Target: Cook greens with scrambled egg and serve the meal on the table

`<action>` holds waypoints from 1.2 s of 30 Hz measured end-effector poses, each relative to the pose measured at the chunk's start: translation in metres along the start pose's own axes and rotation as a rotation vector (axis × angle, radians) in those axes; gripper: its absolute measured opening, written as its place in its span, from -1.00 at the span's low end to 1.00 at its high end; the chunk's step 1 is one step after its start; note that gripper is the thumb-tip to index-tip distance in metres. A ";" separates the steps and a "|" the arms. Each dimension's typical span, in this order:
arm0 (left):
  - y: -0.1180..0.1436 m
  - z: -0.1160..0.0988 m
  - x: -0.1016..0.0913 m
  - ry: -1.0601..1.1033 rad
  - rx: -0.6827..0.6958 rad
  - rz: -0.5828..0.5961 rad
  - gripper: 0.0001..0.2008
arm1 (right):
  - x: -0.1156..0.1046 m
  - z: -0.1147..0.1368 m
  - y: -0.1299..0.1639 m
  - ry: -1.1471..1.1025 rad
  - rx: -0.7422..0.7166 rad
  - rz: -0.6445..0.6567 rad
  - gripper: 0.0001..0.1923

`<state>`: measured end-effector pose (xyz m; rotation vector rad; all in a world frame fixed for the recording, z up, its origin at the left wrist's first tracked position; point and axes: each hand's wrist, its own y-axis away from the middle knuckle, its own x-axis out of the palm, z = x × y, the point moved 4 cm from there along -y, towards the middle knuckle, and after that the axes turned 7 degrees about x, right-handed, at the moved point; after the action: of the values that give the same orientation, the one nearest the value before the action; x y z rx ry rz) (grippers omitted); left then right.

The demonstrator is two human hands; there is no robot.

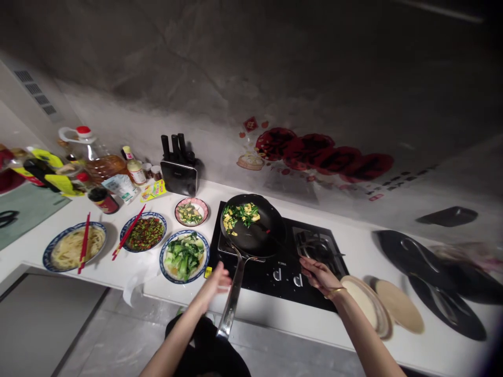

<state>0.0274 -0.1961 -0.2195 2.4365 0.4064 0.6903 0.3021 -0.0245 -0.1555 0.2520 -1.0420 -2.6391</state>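
A dark frying pan (271, 230) rests on the left burner, its long metal handle (231, 303) pointing toward me. Chopped greens with yellow egg (241, 215) lie in the pan's left part, and a small red bit shows near its middle. My left hand (218, 285) is just left of the handle, apart from it, fingers stretched and slightly blurred. Over the right side of the stove, my right hand (316, 273) is closed in a grip; whatever it holds is dark and hard to make out against the black hob (255, 280).
Left of the stove stand bowls of leafy greens (186, 256), chopped peppers (145, 233), noodles (74, 248) and a small pink-rimmed bowl (202, 207). Behind are a knife block (178, 178) and an oil jug (102, 162). Lids (398, 309) lie at right.
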 end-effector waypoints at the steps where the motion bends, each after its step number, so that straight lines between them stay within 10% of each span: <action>1: -0.006 -0.013 -0.012 0.041 0.110 -0.117 -0.44 | -0.004 -0.002 0.005 -0.004 0.001 -0.019 -0.42; 6: -0.019 -0.073 -0.054 0.196 0.499 -0.381 -0.55 | -0.010 0.001 0.030 0.050 -0.014 -0.111 -0.51; 12: -0.014 -0.096 -0.076 0.335 0.612 -0.461 -0.65 | 0.020 0.036 0.029 0.137 -0.074 0.018 -0.46; 18: -0.005 -0.086 -0.099 0.351 0.615 -0.553 -0.70 | 0.116 0.082 -0.017 0.429 -0.174 0.078 -0.40; 26: 0.009 -0.071 -0.121 0.343 0.580 -0.600 -0.69 | 0.262 0.103 -0.025 1.679 -0.686 -0.137 -0.59; 36: 0.004 -0.067 -0.114 0.310 0.573 -0.578 -0.71 | 0.267 0.087 0.003 2.080 -0.797 -0.149 -0.44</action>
<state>-0.1029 -0.2183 -0.2137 2.5001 1.5399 0.7561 0.0280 -0.0601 -0.1053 2.0312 0.6832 -1.1817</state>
